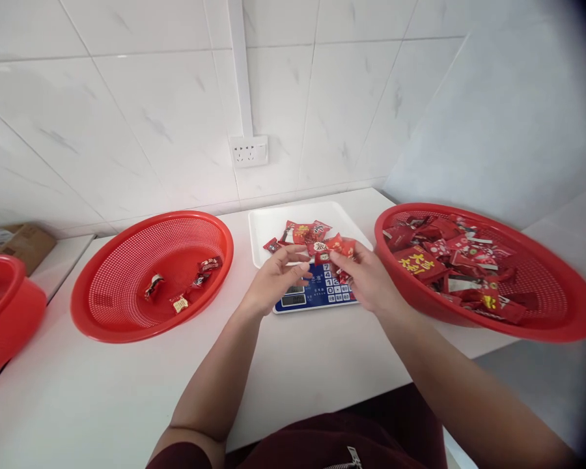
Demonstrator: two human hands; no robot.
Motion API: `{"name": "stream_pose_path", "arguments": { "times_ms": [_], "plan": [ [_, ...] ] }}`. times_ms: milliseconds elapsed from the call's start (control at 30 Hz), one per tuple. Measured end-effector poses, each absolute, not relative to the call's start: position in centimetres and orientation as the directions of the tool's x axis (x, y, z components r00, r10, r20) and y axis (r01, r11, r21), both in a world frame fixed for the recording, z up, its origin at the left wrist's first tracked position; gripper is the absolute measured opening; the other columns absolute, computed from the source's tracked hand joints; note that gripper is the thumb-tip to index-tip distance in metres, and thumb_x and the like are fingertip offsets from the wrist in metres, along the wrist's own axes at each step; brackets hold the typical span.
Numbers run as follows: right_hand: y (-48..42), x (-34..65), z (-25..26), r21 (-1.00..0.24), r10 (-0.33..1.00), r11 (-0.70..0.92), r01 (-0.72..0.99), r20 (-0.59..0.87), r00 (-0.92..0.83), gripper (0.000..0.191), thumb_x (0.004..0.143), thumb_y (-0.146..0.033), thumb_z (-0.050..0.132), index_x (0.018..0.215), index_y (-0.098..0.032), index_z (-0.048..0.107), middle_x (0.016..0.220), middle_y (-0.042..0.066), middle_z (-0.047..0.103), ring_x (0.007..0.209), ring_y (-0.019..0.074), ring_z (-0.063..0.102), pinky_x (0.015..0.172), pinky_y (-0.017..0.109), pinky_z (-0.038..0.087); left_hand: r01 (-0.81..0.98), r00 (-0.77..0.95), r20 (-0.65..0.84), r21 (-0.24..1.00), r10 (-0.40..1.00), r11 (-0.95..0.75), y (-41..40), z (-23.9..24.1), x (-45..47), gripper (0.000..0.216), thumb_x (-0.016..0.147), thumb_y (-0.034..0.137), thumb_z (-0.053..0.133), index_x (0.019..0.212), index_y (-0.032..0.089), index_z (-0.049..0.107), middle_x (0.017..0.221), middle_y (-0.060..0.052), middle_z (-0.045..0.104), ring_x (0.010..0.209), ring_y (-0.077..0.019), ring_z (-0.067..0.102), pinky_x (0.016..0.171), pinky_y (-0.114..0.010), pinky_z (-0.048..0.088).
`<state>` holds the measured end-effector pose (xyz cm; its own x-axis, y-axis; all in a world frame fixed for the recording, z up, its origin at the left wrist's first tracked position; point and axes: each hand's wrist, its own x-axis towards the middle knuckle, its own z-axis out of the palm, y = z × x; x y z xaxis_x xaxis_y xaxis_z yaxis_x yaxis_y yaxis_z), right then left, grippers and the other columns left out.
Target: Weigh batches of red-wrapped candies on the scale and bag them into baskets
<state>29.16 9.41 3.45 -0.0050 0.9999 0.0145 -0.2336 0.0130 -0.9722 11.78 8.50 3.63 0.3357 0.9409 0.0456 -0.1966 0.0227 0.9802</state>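
Grips wrapped candies [340, 245] in the curled right hand [368, 279] above the scale [315, 297]; holds the left hand [275, 277] half open there, cannot tell if touching.

Bright, diffuse light on the white wall [151, 98], soft shadows, right-hand basket [561, 303] stretched by wide-angle distortion, dark right-hand corners

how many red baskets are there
3: the left basket and right basket, either side of the scale, and the edge basket, cut off far left, possibly hiding another stacked inside.
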Motion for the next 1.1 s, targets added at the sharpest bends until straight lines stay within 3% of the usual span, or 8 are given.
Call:
{"name": "stream_pose_path", "arguments": {
  "times_ms": [133,267,400,567,667,900,1100],
  "plan": [
    [8.1,28.2,2.4,-0.975,0.994,0.033,-0.218,0.055,-0.096,0.037,0.066,-0.034,0.072,0.098,-0.025,0.056,0.085,-0.004,0.059,0.074,0.0103,0.054,0.066,0.024,0.044,-0.192,0.402,0.028,0.98,0.915,0.054,8.1,3.3,12.6,0.031,0.072,0.028,0.067,0.1,0.019,0.057,0.087,-0.002,0.059,0.077,-0.0121,0.058,0.073,-0.028,0.051],
    [7.7,28.2,2.2,-0.973,0.992,-0.011,-0.232,0.019,-0.126,0.041,0.066,-0.035,0.071,0.102,-0.024,0.055,0.079,-0.004,0.057,0.066,0.0086,0.051,0.061,0.022,0.043,-0.161,0.362,0.02,0.986,0.932,0.042,8.4,3.2,12.6,0.025,0.073,0.033,0.065,0.09,0.016,0.059,0.075,-0.001,0.06,0.07,-0.0111,0.059,0.068,-0.026,0.051],
    [7.6,29.9,2.3,-0.965,0.997,-0.057,-0.257,-0.04,-0.069,0.033,0.066,-0.04,0.07,0.092,-0.024,0.057,0.076,-0.003,0.056,0.058,0.0081,0.047,0.048,0.021,0.036,-0.055,0.156,0.08,0.996,0.985,-0.072,9.2,2.9,11.5,0.025,0.073,0.035,0.063,0.091,0.018,0.061,0.073,0.001,0.059,0.064,-0.0103,0.057,0.062,-0.024,0.049],
    [6.7,32.9,1.8,-0.963,0.995,-0.102,-0.249,-0.098,-0.026,0.026,0.067,-0.037,0.069,0.087,-0.024,0.059,0.08,-0.001,0.057,0.056,0.0083,0.046,0.044,0.021,0.034,0.118,-0.066,0.23,0.968,0.971,-0.221,10.0,2.9,10.0,0.021,0.076,0.032,0.06,0.092,0.018,0.06,0.08,-0.002,0.061,0.07,-0.0118,0.056,0.06,-0.022,0.047],
    [5.9,33.9,0.8,-0.96,0.992,-0.117,-0.255,-0.125,0.014,0.027,0.067,-0.037,0.069,0.088,-0.024,0.059,0.082,-0.001,0.058,0.055,0.0076,0.045,0.043,0.02,0.033,0.075,-0.134,0.264,0.964,0.955,-0.255,10.0,3.4,9.5,0.02,0.077,0.032,0.06,0.091,0.018,0.058,0.08,-0.002,0.061,0.069,-0.0112,0.057,0.058,-0.021,0.046],
    [5.2,34.4,-1.3,-0.965,0.978,-0.196,-0.174,-0.205,0.037,0.034,0.063,-0.043,0.071,0.088,-0.023,0.058,0.057,-0.004,0.05,0.05,0.0083,0.042,0.041,0.02,0.03,-0.133,-0.243,0.28,0.939,0.929,-0.318,9.3,5.0,8.7,0.016,0.075,0.031,0.062,0.088,0.021,0.058,0.084,-0.001,0.061,0.067,-0.0089,0.057,0.059,-0.019,0.045],
    [5.5,33.6,-0.3,-0.983,0.989,-0.141,0.122,-0.135,0.053,0.041,0.066,-0.05,0.067,0.093,-0.021,0.059,0.06,-0.003,0.05,0.051,0.0098,0.044,0.044,0.022,0.035,-0.219,-0.297,0.294,0.905,0.909,-0.364,8.6,6.0,8.1,0.014,0.074,0.03,0.064,0.084,0.022,0.06,0.082,-0.001,0.062,0.064,-0.008,0.057,0.056,-0.018,0.045]
  ]
}}
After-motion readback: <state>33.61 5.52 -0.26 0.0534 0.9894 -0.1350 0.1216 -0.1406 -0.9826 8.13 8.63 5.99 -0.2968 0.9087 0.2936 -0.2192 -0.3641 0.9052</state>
